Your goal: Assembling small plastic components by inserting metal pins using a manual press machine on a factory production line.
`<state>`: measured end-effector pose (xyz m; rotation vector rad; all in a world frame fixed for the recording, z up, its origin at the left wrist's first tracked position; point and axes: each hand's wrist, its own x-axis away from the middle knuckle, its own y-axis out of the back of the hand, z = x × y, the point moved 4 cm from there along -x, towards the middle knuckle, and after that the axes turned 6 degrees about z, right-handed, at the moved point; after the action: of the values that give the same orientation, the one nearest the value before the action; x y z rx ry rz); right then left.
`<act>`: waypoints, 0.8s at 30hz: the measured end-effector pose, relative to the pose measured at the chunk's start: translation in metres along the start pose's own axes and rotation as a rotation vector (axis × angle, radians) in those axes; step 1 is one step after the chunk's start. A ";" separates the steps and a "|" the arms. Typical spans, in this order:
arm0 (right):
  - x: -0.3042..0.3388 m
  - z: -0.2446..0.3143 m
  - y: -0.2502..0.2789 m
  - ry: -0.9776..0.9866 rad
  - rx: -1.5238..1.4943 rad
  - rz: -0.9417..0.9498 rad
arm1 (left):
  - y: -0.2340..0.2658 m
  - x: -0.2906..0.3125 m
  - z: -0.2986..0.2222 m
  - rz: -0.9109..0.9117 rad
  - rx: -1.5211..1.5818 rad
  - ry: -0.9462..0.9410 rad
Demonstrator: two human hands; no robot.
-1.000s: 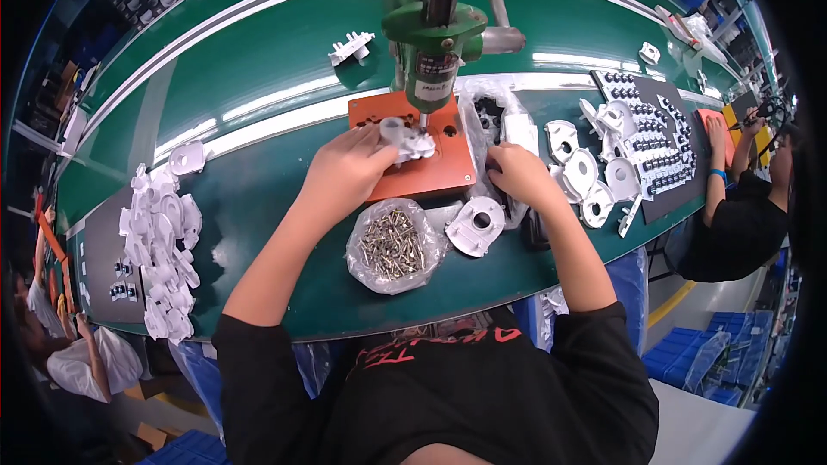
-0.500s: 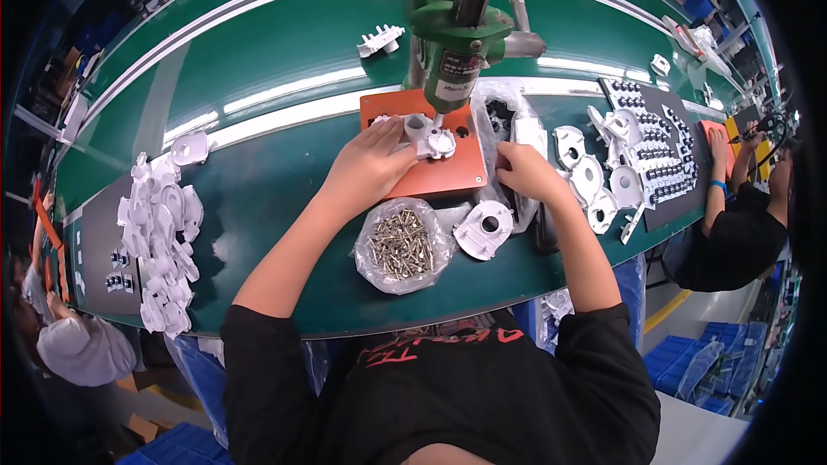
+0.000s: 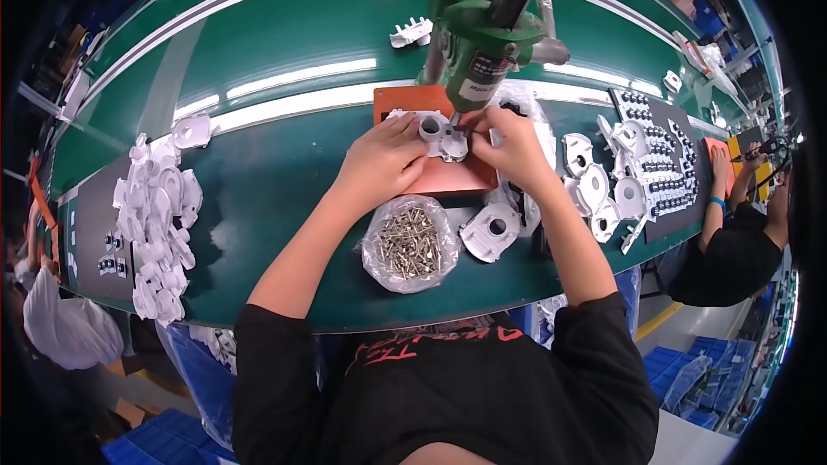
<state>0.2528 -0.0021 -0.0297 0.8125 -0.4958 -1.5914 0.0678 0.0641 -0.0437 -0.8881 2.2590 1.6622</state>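
A white plastic housing [image 3: 428, 128] with round openings rests on the orange fixture block [image 3: 448, 179], under the tip of a green press [image 3: 482, 56]. My left hand [image 3: 386, 158] is closed on the housing's left side. My right hand [image 3: 510, 148] is at its right edge, just beside the press tip, thumb and fingers pinched together. Whatever the pinch may hold is too small or hidden to make out. In front of the block sits a clear bag of screws [image 3: 410, 245]. Right of that bag lies a white round cover [image 3: 491, 232] with a dark centre hole.
White plastic parts [image 3: 159, 215] are heaped on the left of the green table. More white covers [image 3: 593, 185] lie at right, beside a dark board with rows of small black parts [image 3: 663, 164]. A white pronged part [image 3: 412, 33] lies behind. Co-workers are at both sides.
My right hand has moved left from the plastic bag of black parts to the housing and press tip. My left hand stays on the housing. The whole view has shifted slightly.
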 end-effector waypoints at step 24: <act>0.003 0.014 -0.030 0.277 0.191 -0.164 | -0.007 -0.002 -0.003 0.001 -0.118 -0.002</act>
<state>0.2221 -0.0006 -0.0425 1.2250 -0.3921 -1.5634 0.0733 0.0608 -0.0474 -0.9103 2.1787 1.8116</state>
